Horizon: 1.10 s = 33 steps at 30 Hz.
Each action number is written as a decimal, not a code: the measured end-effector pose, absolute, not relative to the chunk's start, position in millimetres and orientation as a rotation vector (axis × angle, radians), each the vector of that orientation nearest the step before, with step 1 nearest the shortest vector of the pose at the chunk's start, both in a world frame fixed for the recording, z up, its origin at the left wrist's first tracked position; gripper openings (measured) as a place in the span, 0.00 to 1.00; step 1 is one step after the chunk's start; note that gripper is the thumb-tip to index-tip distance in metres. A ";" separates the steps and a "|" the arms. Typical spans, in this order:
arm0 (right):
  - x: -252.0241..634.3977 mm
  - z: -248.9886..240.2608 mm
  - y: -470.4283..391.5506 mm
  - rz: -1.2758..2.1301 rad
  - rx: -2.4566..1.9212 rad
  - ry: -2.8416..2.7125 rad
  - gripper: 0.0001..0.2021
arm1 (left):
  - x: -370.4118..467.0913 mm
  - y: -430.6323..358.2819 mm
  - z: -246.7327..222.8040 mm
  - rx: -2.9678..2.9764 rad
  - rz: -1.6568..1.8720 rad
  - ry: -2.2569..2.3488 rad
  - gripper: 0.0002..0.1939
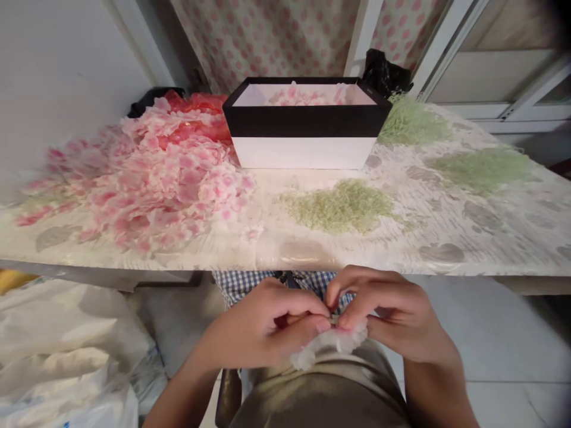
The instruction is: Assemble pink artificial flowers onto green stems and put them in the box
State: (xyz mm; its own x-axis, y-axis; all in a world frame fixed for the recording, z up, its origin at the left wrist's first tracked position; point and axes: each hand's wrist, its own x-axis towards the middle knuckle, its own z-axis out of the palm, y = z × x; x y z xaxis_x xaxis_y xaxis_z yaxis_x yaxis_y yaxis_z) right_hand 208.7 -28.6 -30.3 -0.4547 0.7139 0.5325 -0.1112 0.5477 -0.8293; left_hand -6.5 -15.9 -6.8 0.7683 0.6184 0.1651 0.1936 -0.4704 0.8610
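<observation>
In front of my body, below the table edge, my left hand (285, 324) and my right hand (386, 309) meet at a small white and pink artificial flower (332, 342). Thumb and fingers of my left hand pinch it from the left. The right fingertips close on its other side. Part of the flower, near its middle, is hidden by the fingers. On the table just beyond lies a bunch of pale green artificial sprigs (343, 205). To the left spreads a large heap of pink and white artificial petals (156, 184).
A black and white box (307, 151) stands at the table's back with pink petals inside. More green sprigs (484, 169) lie at the right. A black plastic bag (386, 72) sits behind the box. White sacks (66, 345) fill the floor at lower left.
</observation>
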 end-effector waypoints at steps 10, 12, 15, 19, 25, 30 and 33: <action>209.7 -32.1 -28.5 1.078 -0.508 -1.819 0.15 | -4.4 -15.7 -1.2 2.079 0.559 0.592 0.11; 209.2 -31.7 -28.8 1.068 -0.531 -1.845 0.17 | -4.2 -15.0 -1.5 2.105 0.534 0.570 0.11; 207.9 -31.5 -28.8 1.062 -0.535 -1.888 0.18 | -3.1 -14.4 -3.9 2.128 0.495 0.532 0.11; 206.7 -32.6 -28.1 1.100 -0.525 -1.919 0.16 | -0.3 -15.5 -8.4 2.123 0.466 0.516 0.11; 206.1 -35.6 -24.6 1.228 -0.527 -1.885 0.13 | 2.0 -14.6 -9.4 2.051 0.439 0.562 0.09; 199.2 -45.6 -21.4 1.370 -0.591 -1.455 0.07 | -1.6 -16.0 -6.2 1.911 0.726 0.761 0.12; 193.8 -49.9 -21.5 1.498 -0.568 -1.253 0.06 | -4.1 -18.8 -6.7 1.907 0.812 0.800 0.16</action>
